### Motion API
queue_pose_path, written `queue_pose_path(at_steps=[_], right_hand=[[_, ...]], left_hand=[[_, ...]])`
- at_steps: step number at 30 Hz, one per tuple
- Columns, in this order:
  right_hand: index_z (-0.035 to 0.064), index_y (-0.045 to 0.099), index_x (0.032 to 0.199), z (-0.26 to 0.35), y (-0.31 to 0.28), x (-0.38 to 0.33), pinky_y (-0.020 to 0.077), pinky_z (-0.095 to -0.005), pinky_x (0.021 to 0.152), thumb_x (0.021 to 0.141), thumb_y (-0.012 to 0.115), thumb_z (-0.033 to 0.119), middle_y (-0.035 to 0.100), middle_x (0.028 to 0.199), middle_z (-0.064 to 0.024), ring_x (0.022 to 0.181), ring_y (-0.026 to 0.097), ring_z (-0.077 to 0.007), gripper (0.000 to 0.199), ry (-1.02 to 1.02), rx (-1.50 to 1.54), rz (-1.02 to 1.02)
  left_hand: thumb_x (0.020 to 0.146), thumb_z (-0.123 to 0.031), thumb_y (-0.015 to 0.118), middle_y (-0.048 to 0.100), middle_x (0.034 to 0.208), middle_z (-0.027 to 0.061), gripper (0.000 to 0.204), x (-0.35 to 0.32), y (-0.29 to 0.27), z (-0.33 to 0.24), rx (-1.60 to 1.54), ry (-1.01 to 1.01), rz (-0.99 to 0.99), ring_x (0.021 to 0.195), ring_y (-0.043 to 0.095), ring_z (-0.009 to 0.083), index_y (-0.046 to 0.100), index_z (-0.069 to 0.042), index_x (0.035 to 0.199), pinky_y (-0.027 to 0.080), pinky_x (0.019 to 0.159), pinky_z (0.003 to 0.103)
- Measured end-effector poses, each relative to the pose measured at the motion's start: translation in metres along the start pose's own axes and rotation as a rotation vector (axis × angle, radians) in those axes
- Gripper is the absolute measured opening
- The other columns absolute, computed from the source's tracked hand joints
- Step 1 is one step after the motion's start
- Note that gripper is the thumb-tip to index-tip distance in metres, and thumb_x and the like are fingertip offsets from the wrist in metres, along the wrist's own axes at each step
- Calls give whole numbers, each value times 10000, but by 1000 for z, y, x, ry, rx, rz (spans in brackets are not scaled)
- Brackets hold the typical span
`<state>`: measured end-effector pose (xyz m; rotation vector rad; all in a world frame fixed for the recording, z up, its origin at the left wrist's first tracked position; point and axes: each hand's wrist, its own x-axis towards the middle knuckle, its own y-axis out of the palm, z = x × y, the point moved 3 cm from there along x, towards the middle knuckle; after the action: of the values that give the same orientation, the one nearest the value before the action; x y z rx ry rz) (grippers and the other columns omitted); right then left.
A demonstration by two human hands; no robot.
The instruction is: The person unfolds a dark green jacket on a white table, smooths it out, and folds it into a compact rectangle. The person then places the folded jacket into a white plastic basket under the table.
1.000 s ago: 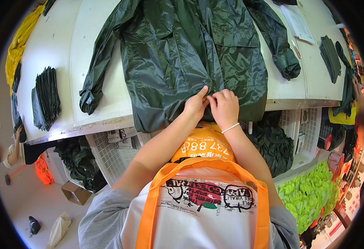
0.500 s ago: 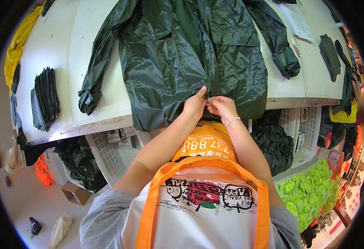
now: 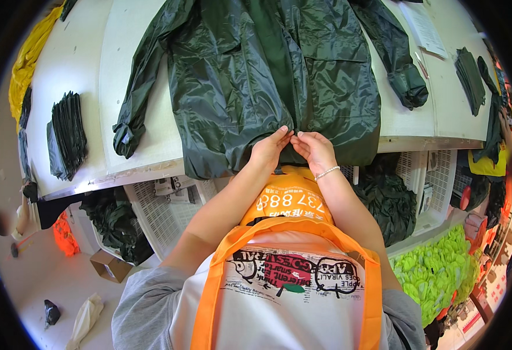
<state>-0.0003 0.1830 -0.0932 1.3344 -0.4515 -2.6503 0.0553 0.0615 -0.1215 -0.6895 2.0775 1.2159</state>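
Observation:
A shiny dark green jacket (image 3: 221, 99) lies spread on the white table, its hem hanging over the near edge and its front slightly parted at the zipper (image 3: 295, 108). At the bottom end of that zipper, my left hand (image 3: 269, 149) pinches the jacket's front edge between thumb and fingers. Just beside it on the right, my right hand (image 3: 316, 150), with a bead bracelet at the wrist, is closed in a pinch on the other front edge at the zipper's foot. The fingertips nearly meet. Whatever small zipper part sits between them is too small to make out.
Folded dark pieces (image 3: 67, 137) are stacked on the table's left, with another stack (image 3: 470, 80) at far right. A paper sheet (image 3: 424, 29) lies beyond the right sleeve. Below the table stand white crates (image 3: 161, 213) and a neon-green heap (image 3: 437, 274). A cardboard box (image 3: 110, 267) sits on the floor.
My right hand has turned and its fingers have come up level with the left hand's at the zipper's foot. The left hand has shifted slightly left.

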Motion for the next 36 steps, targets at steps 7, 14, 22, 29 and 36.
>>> queue_pose_path(at_steps=[7, 14, 22, 29, 36], right_hand=[[11, 584, 828, -1, 9, -6, 560, -255, 677, 842, 647, 45, 673, 846, -119, 770, 679, -179, 73, -12, 0, -7], [1, 591, 850, -1, 8, -9, 559, -271, 706, 844, 647, 49, 674, 875, -127, 797, 682, -199, 75, -6, 32, -20], [2, 613, 836, 10, 10, -6, 537, -260, 655, 832, 662, 67, 679, 828, -121, 746, 676, -183, 81, 19, -153, 30], [85, 549, 828, 51, 39, 7, 447, -341, 777, 788, 530, 99, 552, 843, -70, 883, 554, -235, 46, -1166, -1947, 590], [100, 594, 859, 150, 155, 109, 353, -408, 971, 756, 577, 107, 592, 970, -45, 1118, 490, -239, 105, -1733, -1997, 453]], left_hand=[[886, -117, 634, 634, 978, 101, 160, -3, 2, 1, 33, 35, -75, 951, 595, 201, 624, 12, 979, 454, 891, 306], [872, -92, 645, 639, 971, 92, 145, -13, 11, -1, 16, 62, -129, 949, 600, 190, 635, 12, 972, 452, 896, 293], [760, -258, 765, 649, 1023, 70, 366, -5, -11, -6, 611, 219, -291, 895, 599, 168, 664, -16, 1015, 503, 745, 308], [776, -263, 756, 649, 848, 61, 272, -30, -13, 7, 465, -138, -441, 720, 601, 175, 674, -28, 885, 491, 598, 319], [774, -175, 760, 657, 921, 107, 298, -72, -53, 86, 262, -218, -426, 784, 626, 210, 644, 28, 958, 511, 722, 337]])
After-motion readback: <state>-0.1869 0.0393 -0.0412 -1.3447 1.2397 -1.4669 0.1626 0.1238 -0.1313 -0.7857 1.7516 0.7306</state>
